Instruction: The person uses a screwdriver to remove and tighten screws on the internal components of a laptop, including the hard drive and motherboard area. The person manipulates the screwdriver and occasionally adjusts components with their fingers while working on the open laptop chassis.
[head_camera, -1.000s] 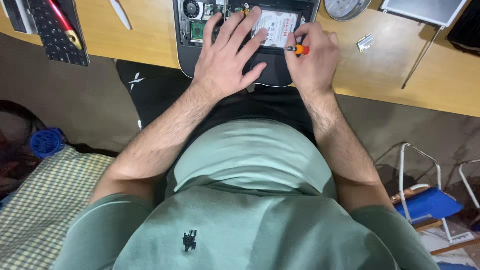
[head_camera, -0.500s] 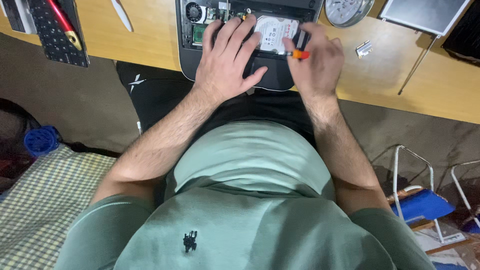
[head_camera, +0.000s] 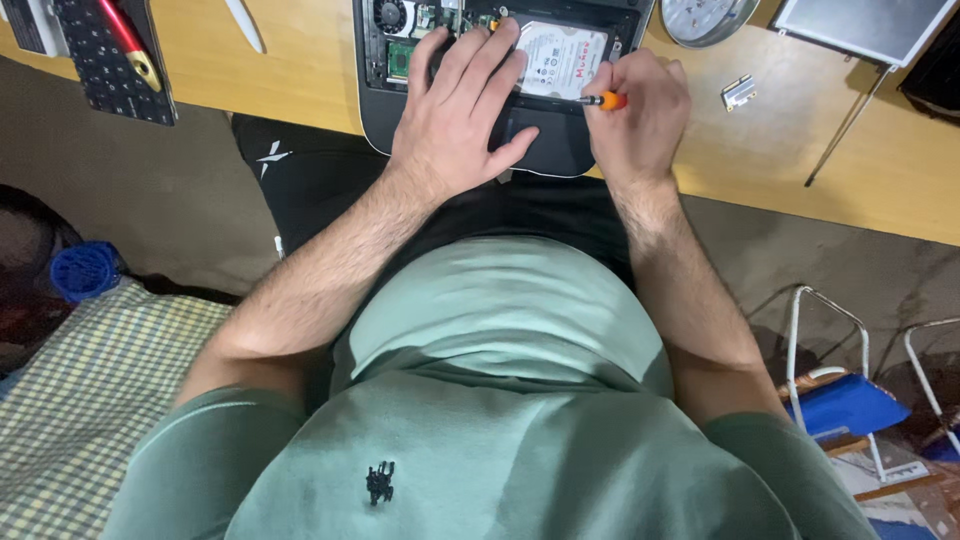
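Now | one opened laptop at desk near edge | left hand spread flat on it | right hand fingers curled around one orange-tipped screwdriver beside one hard drive

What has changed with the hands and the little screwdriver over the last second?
The right hand slid a little rightward along the opened laptop, keeping its grip on the orange-handled screwdriver, whose tip now points left at the silver hard drive. The left hand stayed spread flat on the laptop. The wooden desk items did not move.
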